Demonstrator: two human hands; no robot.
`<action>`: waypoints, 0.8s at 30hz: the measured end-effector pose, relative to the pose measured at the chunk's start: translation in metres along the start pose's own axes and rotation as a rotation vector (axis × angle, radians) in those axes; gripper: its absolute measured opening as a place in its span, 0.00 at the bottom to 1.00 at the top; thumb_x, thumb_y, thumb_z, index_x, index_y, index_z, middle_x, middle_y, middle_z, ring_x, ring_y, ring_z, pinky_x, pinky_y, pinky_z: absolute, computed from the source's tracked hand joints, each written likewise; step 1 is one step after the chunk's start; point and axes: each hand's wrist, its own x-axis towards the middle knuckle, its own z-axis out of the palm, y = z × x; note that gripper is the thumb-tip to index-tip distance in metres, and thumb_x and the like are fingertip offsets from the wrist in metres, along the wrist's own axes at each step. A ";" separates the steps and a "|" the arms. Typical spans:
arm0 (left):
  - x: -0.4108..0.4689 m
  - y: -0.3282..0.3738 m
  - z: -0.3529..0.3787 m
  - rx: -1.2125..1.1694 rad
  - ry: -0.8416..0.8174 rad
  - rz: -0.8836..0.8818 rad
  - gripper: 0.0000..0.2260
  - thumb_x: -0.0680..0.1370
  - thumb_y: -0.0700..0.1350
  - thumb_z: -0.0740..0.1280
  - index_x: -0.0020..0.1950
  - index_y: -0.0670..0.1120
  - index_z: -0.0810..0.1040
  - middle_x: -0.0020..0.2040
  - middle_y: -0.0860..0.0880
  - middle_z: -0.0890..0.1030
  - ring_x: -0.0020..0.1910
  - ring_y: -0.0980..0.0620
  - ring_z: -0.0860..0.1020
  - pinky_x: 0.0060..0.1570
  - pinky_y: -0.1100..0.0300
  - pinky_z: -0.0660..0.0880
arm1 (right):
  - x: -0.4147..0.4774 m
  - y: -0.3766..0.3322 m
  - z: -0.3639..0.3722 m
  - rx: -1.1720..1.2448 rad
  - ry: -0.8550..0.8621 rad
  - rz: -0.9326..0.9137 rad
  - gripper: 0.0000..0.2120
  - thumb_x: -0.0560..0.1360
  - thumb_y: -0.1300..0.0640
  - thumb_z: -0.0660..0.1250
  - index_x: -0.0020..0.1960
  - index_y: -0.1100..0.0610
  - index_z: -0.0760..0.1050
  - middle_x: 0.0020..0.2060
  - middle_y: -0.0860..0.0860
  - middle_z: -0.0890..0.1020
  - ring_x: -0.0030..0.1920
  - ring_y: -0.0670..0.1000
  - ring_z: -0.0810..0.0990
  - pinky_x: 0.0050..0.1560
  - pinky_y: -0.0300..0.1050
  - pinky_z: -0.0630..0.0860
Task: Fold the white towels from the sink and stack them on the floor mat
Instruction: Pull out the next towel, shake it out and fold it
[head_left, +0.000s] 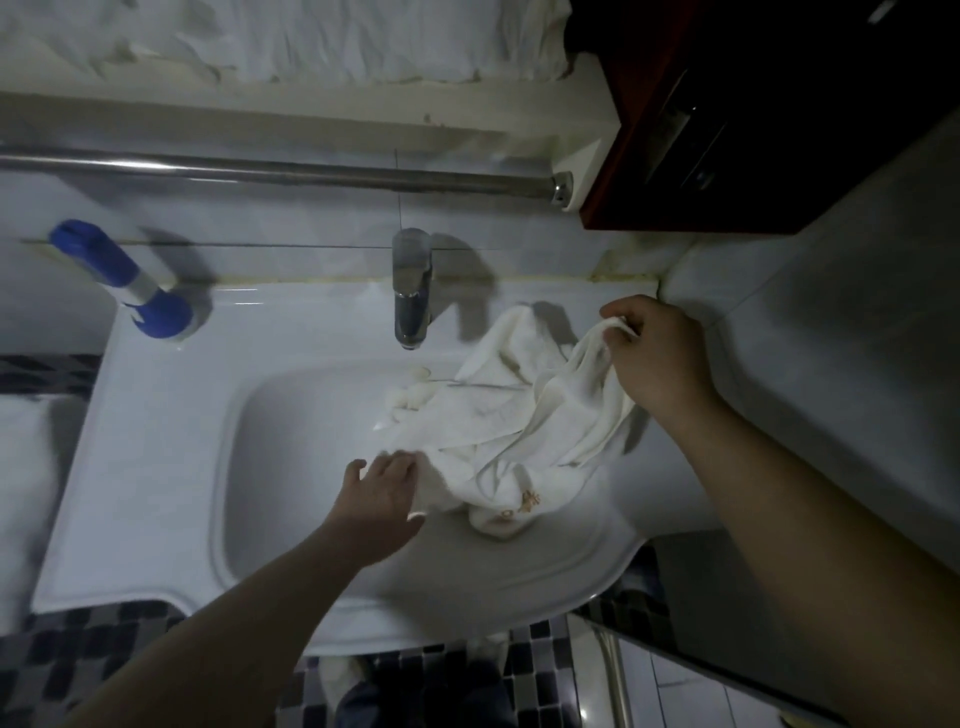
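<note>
Towel pinched by right hand, touching left hand.

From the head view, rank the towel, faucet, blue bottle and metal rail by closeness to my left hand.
1. White towel: touching the left hand, on its right.
2. Faucet: behind, centre.
3. Blue bottle: back left sink corner.
4. Metal rail: on the wall, farthest.

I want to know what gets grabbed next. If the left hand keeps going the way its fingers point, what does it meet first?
The left hand points up and right, toward the crumpled white towel in the sink. Its fingertips look to be at the towel's near edge already, so it would probably meet the towel first.
</note>
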 end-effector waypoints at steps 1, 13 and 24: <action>-0.001 -0.009 -0.006 -0.031 0.021 -0.011 0.32 0.66 0.62 0.68 0.61 0.41 0.79 0.60 0.42 0.81 0.54 0.41 0.81 0.48 0.44 0.77 | 0.001 0.001 -0.001 0.005 0.004 0.011 0.14 0.77 0.63 0.63 0.59 0.55 0.81 0.57 0.51 0.84 0.58 0.52 0.80 0.54 0.37 0.69; -0.004 0.025 0.015 0.056 -0.111 0.051 0.32 0.57 0.55 0.77 0.60 0.49 0.82 0.76 0.33 0.66 0.72 0.33 0.69 0.59 0.29 0.70 | 0.003 0.009 0.008 0.024 0.015 0.030 0.14 0.75 0.63 0.64 0.58 0.55 0.81 0.55 0.52 0.84 0.57 0.53 0.81 0.55 0.38 0.71; 0.007 -0.034 -0.029 -0.917 0.546 -0.631 0.10 0.77 0.51 0.69 0.49 0.46 0.84 0.47 0.46 0.85 0.46 0.44 0.83 0.47 0.58 0.76 | 0.016 0.019 -0.002 0.033 0.101 0.116 0.15 0.76 0.63 0.63 0.60 0.56 0.81 0.58 0.53 0.83 0.59 0.54 0.80 0.57 0.37 0.69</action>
